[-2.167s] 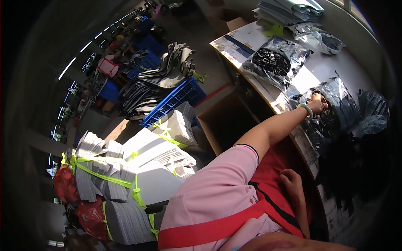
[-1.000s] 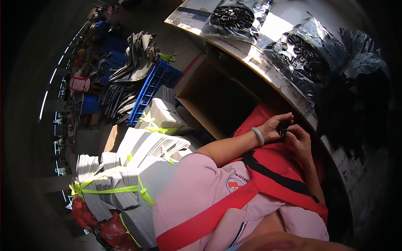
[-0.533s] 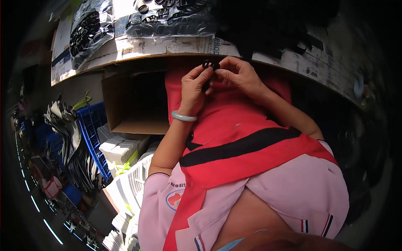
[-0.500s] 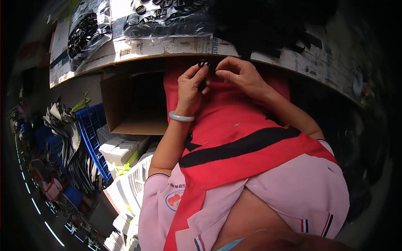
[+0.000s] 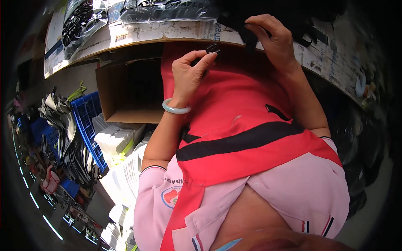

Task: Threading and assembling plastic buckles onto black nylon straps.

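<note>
One big, dim room [image 5: 90, 203] lies left of my long, worn white table [image 5: 167, 33]. My right hand [image 5: 275, 42] is half curled by black straps [image 5: 251, 39]; I can't tell what's in it. My left hand [image 5: 189, 75] pinches a black buckle [image 5: 213, 47] near the table's edge: likely light, hard, slick; grip its rim.

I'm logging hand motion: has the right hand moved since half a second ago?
Yes: against the table's near edge, the right hand has shifted rightward and forward, from just short of that edge to past it.
</note>
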A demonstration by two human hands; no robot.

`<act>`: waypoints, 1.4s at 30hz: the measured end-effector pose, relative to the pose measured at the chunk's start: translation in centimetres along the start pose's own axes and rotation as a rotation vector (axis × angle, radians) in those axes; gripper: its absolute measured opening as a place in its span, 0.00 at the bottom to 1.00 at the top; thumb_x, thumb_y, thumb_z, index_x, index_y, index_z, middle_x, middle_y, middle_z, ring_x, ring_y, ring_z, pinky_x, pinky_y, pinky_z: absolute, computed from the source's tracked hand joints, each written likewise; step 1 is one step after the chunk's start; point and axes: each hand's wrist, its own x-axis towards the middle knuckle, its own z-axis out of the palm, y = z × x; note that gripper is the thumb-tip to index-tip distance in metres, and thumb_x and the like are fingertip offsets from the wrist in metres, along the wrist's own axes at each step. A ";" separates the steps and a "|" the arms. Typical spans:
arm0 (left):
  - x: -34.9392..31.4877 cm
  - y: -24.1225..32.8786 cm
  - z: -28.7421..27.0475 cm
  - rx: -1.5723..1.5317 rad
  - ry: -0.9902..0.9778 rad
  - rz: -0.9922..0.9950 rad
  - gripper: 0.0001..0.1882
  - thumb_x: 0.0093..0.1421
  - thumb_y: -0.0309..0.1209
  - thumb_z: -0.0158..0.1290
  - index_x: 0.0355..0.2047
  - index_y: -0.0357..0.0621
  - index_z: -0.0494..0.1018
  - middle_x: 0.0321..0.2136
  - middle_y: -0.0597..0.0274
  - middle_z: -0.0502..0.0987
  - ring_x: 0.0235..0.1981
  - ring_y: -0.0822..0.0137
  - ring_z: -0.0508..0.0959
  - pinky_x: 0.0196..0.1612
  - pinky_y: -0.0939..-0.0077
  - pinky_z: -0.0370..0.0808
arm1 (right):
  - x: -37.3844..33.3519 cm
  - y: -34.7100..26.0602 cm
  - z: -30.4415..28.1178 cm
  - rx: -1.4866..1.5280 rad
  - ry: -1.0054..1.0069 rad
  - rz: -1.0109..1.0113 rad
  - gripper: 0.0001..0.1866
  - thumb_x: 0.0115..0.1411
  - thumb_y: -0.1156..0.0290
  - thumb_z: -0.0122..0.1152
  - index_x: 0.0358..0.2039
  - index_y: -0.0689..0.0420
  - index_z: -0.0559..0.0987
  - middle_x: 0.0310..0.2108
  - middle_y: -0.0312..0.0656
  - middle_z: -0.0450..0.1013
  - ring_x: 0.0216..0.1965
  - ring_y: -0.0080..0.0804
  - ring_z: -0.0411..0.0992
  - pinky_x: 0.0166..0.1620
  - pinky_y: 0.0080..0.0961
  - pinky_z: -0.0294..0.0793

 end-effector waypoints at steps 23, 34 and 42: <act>0.1 -1.0 -0.8 0.593 -0.041 0.703 0.10 0.51 0.16 0.60 0.36 0.35 0.77 0.26 0.57 0.77 0.25 0.66 0.77 0.29 0.79 0.73 | -4.4 -4.6 4.4 1.059 -0.332 0.912 0.15 0.65 0.61 0.58 0.44 0.58 0.75 0.27 0.32 0.75 0.24 0.14 0.71 0.26 0.10 0.71; -0.2 -1.7 -1.4 -0.405 -0.122 -0.415 0.14 0.64 0.37 0.55 0.37 0.36 0.76 0.28 0.63 0.77 0.20 0.76 0.70 0.16 0.87 0.62 | -4.1 -3.8 4.1 0.901 -0.461 0.710 0.11 0.62 0.67 0.59 0.42 0.58 0.79 0.32 0.30 0.74 0.34 0.13 0.70 0.40 0.12 0.70; -0.1 -2.9 -1.8 -0.524 -0.168 -0.511 0.15 0.62 0.36 0.57 0.41 0.35 0.74 0.30 0.60 0.77 0.21 0.74 0.72 0.17 0.85 0.65 | -5.2 -3.9 4.6 0.734 -0.364 0.604 0.09 0.61 0.68 0.61 0.40 0.58 0.80 0.33 0.30 0.74 0.36 0.15 0.70 0.42 0.14 0.70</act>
